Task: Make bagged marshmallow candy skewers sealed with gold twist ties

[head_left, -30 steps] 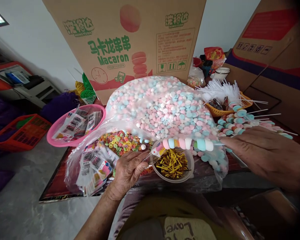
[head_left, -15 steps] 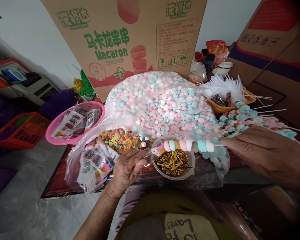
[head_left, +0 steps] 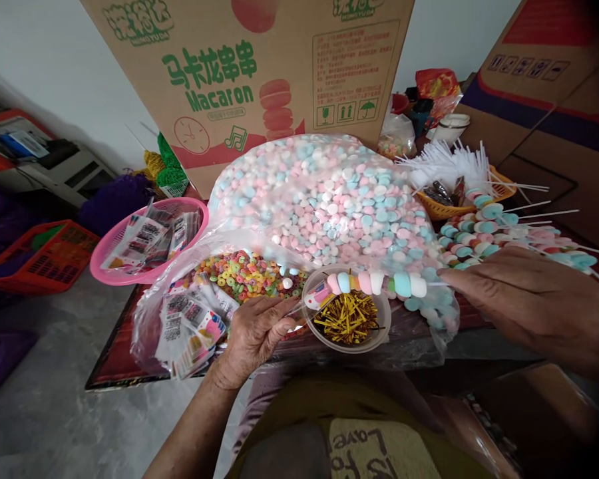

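Observation:
A marshmallow skewer (head_left: pixel 402 285) in pink, blue and white stretches between my two hands, roughly level. My right hand (head_left: pixel 524 303) is closed on the white stick at its right end. At the left end is a clear printed wrapper (head_left: pixel 317 297), whose edge my left hand (head_left: pixel 257 332) pinches between thumb and fingers. Below the skewer stands a round clear tub (head_left: pixel 385 332) of gold twist ties (head_left: pixel 352 318). Left of my left hand lies a stack of printed wrappers (head_left: pixel 192 326). Ring-shaped coloured candies (head_left: pixel 244 274) lie just behind that hand.
A large plastic bag of marshmallows (head_left: pixel 324 193) fills the table's middle, before a cardboard box (head_left: pixel 209 133). A pink basket (head_left: pixel 97 266) of wrappers stands left. At right are finished-looking skewers (head_left: pixel 492 229) and an orange basket (head_left: pixel 436 209) with white sticks.
The view has shifted slightly, so the box and bag sit a little higher in the picture. Both hands keep their hold on the skewer and wrapper, with hardly any movement.

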`<state>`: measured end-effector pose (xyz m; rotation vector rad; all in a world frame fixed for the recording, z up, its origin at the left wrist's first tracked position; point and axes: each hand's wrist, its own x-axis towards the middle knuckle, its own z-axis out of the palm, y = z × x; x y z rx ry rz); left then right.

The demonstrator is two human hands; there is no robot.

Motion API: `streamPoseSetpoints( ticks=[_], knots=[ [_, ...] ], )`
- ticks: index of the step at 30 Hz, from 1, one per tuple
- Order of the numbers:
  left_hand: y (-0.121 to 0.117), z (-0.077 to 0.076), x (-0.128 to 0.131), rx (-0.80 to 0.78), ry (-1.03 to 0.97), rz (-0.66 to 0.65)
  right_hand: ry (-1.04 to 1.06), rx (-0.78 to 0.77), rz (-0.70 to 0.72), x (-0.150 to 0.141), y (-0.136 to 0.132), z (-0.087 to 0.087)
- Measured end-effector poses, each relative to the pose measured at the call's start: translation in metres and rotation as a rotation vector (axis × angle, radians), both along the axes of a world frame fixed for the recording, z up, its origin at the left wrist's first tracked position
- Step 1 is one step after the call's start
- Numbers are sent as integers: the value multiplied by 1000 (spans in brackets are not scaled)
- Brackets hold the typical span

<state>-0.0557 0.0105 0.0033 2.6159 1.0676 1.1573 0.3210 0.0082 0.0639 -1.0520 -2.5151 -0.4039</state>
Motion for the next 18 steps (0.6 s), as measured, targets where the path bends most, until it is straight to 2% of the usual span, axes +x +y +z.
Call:
streamPoseSetpoints(
  ticks=[2, 6, 10, 14, 18],
  knots=[
    [1, 2, -1, 8, 24, -38, -34, 44, 69, -1, -2, 6],
    [2, 3, -1, 1, 20, -74, 5, 45, 31, -4, -5, 14],
    [1, 1, 1, -28, -18, -60, -38, 80, 76, -6, -6, 5],
    [0, -1, 1, -49, -24, -16, -21, -1, 105, -3, -9, -2],
    [2, 1, 3, -20, 38, -81, -3, -94, 166, -11, -12, 4]
  ],
)
